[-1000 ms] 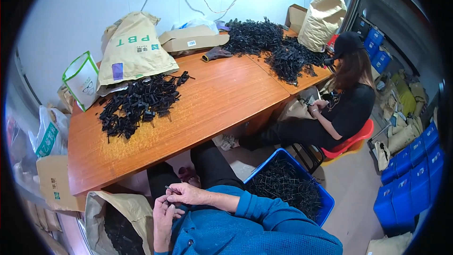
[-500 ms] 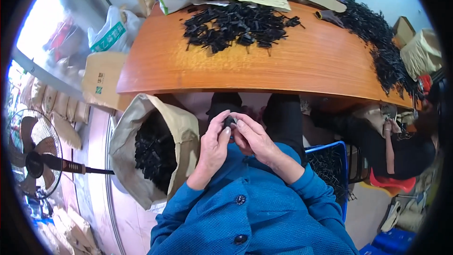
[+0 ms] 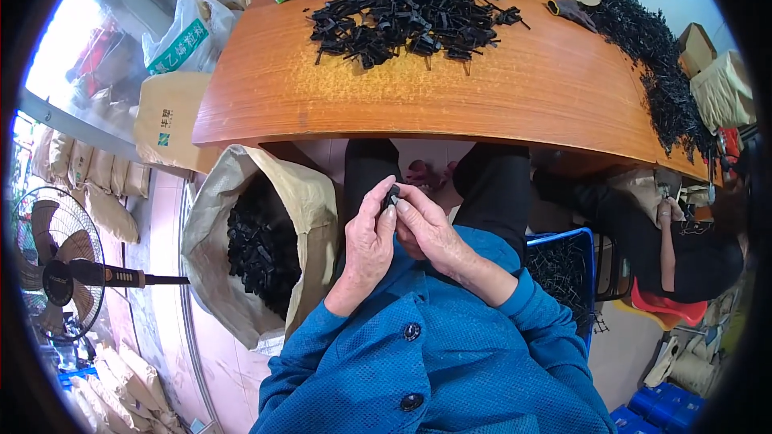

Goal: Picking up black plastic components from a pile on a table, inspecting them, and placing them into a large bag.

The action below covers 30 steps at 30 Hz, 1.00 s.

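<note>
Over my lap, a small black plastic part (image 3: 392, 195) is pinched between the fingertips of both hands. My left hand (image 3: 370, 229) grips it from the left with thumb and fingers closed. My right hand (image 3: 430, 229) closes on it from the right, its lower fingers curled and partly hidden. On the table ahead lies a heap of black plastic parts (image 3: 402, 20). Beside my left forearm stands an open woven sack (image 3: 314, 209), with many black parts (image 3: 261, 253) inside.
The wooden table (image 3: 265, 104) curves across in front of my knees. At right are a blue crate (image 3: 593, 273) of black pieces and a long black pile (image 3: 671, 100) on the table. A fan (image 3: 60, 273) stands left; a co-worker (image 3: 683, 257) sits far right.
The view has shifted slightly, so the table and its heap sit higher in the picture. My fingers have moved a little around the black part, which shows more now.
</note>
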### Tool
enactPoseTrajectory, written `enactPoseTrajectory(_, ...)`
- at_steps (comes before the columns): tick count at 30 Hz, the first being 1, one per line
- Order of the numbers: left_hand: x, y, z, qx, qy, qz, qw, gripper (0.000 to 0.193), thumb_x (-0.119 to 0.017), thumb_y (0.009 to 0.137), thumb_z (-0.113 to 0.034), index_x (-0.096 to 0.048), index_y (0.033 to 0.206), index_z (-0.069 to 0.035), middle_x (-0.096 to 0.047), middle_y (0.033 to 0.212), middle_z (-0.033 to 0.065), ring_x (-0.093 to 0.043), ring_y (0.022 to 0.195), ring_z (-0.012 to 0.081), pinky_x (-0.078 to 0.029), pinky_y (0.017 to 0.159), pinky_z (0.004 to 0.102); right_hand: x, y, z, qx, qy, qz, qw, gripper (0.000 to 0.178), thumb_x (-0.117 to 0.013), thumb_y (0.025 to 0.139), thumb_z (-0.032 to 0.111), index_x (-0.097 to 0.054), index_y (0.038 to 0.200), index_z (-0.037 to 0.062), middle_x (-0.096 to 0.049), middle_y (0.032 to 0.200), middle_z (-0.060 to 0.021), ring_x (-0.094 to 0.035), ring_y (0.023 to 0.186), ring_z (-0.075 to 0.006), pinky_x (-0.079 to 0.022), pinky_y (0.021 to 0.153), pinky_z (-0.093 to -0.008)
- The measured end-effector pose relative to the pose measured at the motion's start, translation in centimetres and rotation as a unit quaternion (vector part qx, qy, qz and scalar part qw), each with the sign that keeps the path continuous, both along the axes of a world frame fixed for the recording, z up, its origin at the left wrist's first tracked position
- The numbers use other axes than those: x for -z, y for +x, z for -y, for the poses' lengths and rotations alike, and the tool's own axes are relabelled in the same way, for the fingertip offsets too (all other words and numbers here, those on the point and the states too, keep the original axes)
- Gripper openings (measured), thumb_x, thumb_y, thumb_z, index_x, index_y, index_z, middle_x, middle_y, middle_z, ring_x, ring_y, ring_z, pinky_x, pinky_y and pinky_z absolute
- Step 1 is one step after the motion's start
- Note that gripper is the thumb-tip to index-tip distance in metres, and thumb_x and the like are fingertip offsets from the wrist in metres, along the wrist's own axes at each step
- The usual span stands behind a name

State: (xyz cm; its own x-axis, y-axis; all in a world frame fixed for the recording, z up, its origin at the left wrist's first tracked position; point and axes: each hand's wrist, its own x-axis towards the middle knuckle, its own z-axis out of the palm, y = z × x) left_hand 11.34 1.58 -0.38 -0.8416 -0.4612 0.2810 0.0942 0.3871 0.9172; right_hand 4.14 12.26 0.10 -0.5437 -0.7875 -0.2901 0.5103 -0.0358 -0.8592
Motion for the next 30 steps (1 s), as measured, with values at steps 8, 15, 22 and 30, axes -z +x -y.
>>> enactPoseTrajectory(8, 1.2, -0.3, 0.1, -0.032, -0.094, 0.009, 0.995, 0.034, -0.050, 0.086, 0.005, -0.056, 0.120, -0.002, -0.062, 0.110, 0.0174, -0.063, 0.099, 0.0330, -0.051, 0.084, 0.0346, 0.3, -1.1, 0.2, -0.042, 0.026, 0.071, 0.996, 0.023, -0.041, 0.101, 0.024, -0.048, 0.122, 0.0155, -0.037, 0.059, 0.0064, -0.031, 0.044, -0.0035, -0.022, 0.038, -0.0193)
enactPoseTrajectory(15, 3.9, -0.1, -0.2, 0.074, 0.187, 0.123, 0.972, 0.045, -0.044, 0.094, -0.004, -0.034, 0.138, -0.009, -0.063, 0.097, 0.0118, -0.065, 0.082, 0.0153, -0.048, 0.066, 0.0222, -0.7, -12.0, 0.3, -0.316, 0.152, -0.304, 0.886, 0.032, -0.054, 0.092, 0.033, -0.063, 0.095, 0.0018, -0.064, 0.083, -0.0093, -0.060, 0.077, -0.0151, -0.049, 0.070, -0.0317)
enactPoseTrajectory(22, 5.5, 0.4, 0.4, 0.198, 0.503, 0.164, 0.825, 0.045, -0.045, 0.098, -0.017, -0.031, 0.139, -0.010, -0.060, 0.104, 0.0174, -0.062, 0.098, 0.0249, -0.048, 0.079, 0.0282, 2.1, -22.7, 6.3, 0.129, 0.368, -0.632, 0.670, 0.034, -0.065, 0.083, 0.035, -0.054, 0.091, 0.0043, -0.066, 0.086, -0.0179, -0.064, 0.084, -0.0357, -0.052, 0.071, -0.0450)
enactPoseTrajectory(30, 6.3, 0.4, 0.1, 0.169, 0.642, 0.166, 0.729, 0.015, -0.046, 0.098, -0.018, -0.046, 0.110, -0.010, -0.058, 0.095, 0.0130, -0.058, 0.088, 0.0230, -0.047, 0.079, 0.0334, 4.5, -27.0, 6.1, 0.142, 0.399, -0.642, 0.638, 0.023, -0.061, 0.083, 0.025, -0.058, 0.088, 0.0025, -0.065, 0.077, -0.0154, -0.065, 0.074, -0.0331, -0.052, 0.068, -0.0422)
